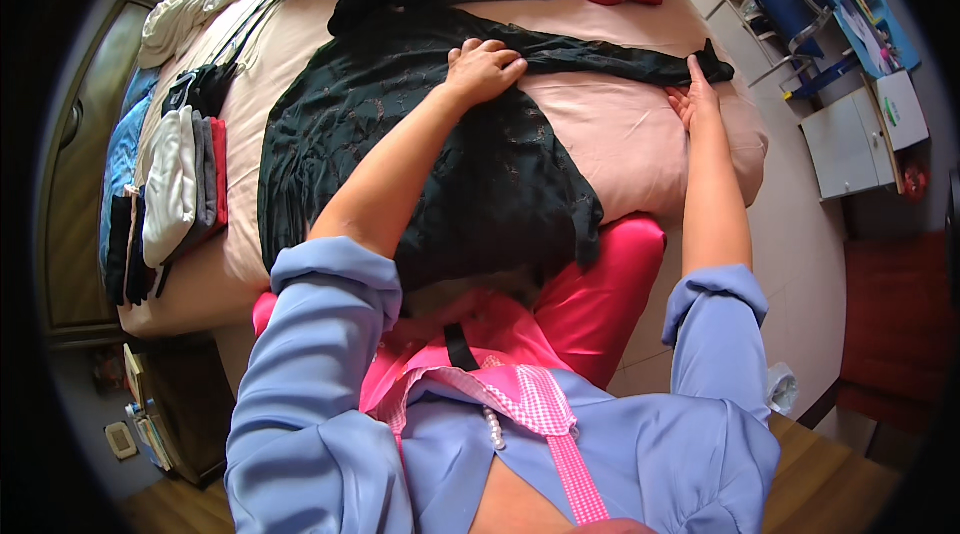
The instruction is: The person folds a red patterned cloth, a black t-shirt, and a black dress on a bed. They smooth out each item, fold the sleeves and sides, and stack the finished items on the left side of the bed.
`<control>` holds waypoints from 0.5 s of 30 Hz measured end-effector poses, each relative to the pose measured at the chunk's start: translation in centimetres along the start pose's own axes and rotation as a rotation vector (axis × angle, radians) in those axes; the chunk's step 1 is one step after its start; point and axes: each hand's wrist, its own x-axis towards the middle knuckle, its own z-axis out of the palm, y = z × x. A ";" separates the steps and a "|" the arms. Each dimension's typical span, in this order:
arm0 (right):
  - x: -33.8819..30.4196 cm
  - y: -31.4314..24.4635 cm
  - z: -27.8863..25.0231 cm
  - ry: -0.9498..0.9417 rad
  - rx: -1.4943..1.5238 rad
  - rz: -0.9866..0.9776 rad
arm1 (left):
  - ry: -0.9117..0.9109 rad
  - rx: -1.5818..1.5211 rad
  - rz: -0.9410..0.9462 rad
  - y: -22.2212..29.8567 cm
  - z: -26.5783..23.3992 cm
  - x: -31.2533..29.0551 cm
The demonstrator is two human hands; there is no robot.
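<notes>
Pressing flat on dark green garment (400, 144), left hand (483, 69) spread; sleeve end (712, 64) pinned by right hand (692, 99), fingers together, on pink bed (640, 154).

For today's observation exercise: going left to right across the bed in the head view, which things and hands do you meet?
Row of folded clothes → dark green garment → left hand, pressing on the garment → its long sleeve → right hand at the sleeve's end.
</notes>
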 end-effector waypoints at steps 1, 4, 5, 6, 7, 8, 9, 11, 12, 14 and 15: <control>1.3 0.3 -0.2 -0.052 -0.018 -0.008 | 0.105 0.103 0.005 0.2 1.1 -0.3; 5.9 0.3 -1.0 0.070 0.270 0.149 | 0.053 0.025 0.005 1.4 1.5 0.2; 6.6 0.3 -1.7 0.047 0.456 0.133 | 0.018 -0.045 0.014 1.0 0.9 0.4; 6.1 0.8 -1.4 -0.020 0.563 0.074 | 0.053 -0.330 0.080 -1.3 0.9 0.0; 5.9 1.7 -1.4 -0.143 0.648 0.034 | 0.094 -0.618 0.156 -3.4 1.0 -0.6; 5.7 2.0 -2.2 -0.200 0.687 0.016 | 0.200 -0.866 0.135 -3.4 0.2 -2.0; 6.7 2.0 -3.6 -0.265 0.713 -0.010 | 0.407 -0.437 0.103 -4.2 -1.0 -3.5; 6.1 1.7 -2.8 -0.209 0.715 0.009 | 0.600 0.184 -0.172 -6.0 -2.3 -8.0; 6.7 0.9 -3.0 -0.205 0.742 0.035 | 0.597 0.229 -0.311 -6.7 -3.0 -9.9; 9.1 -1.9 -2.7 -0.286 0.790 -0.011 | 0.372 0.242 -0.538 -9.1 -3.1 -13.1; 9.9 -3.3 -1.2 -0.327 0.784 -0.060 | 0.242 0.230 -0.615 -10.6 -2.3 -14.6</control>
